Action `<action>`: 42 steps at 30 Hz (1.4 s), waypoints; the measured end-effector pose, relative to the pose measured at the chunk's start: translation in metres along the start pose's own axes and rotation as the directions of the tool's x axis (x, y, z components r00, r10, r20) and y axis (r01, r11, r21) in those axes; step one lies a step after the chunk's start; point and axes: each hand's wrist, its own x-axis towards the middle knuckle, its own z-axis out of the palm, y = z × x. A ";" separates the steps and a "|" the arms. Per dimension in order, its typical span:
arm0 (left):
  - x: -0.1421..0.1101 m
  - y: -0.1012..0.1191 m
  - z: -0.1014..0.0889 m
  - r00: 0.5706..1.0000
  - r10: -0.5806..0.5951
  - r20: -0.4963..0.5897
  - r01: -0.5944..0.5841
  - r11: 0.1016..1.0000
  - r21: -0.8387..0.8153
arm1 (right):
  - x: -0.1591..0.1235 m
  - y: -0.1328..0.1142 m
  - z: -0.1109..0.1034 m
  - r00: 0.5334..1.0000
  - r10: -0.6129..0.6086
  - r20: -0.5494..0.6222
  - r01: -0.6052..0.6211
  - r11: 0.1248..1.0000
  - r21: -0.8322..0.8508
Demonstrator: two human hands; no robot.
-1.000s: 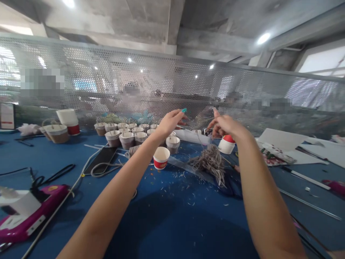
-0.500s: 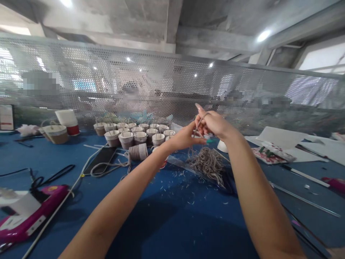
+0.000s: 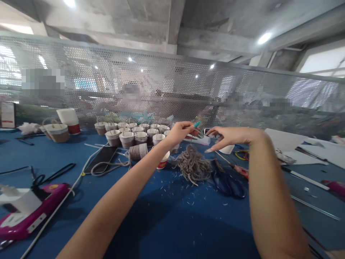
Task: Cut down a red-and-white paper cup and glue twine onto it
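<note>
My left hand is raised over the table, its fingertips closed on a small teal-tipped thing whose kind I cannot make out. To its right, my right hand hangs with fingers apart and nothing visible in them. Below both hands lies a loose heap of grey-brown cord pieces. Scissors with dark blue handles rest beside the heap. A white and red paper cup stands partly hidden behind my left forearm. Close by, a cord-wrapped cup lies on its side.
Several small cord-wrapped cups stand in rows at the back. A larger handled cup is farther left. A magenta glue gun and a pale cable lie at left. White sheets are at right. A perforated metal screen closes the back.
My hands have moved apart, and the cord that ran between them no longer shows there. The teal-tipped thing now points up at my left fingertips. The cord heap sits farther left, uncovering the scissors.
</note>
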 end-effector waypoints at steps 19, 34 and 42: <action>-0.008 0.049 -0.014 0.909 0.118 -0.399 -0.180 0.976 -0.123 | 0.049 -0.015 0.074 0.917 -0.258 0.303 0.159 0.935 0.318; -0.042 0.122 -0.035 0.650 0.520 -0.555 -0.633 0.774 -0.016 | 0.056 0.015 0.081 0.960 -0.222 0.173 0.207 0.973 0.097; -0.061 0.144 -0.028 0.526 0.633 -0.568 -0.740 0.670 0.061 | 0.067 0.038 0.089 0.945 -0.286 -0.158 0.298 0.953 0.053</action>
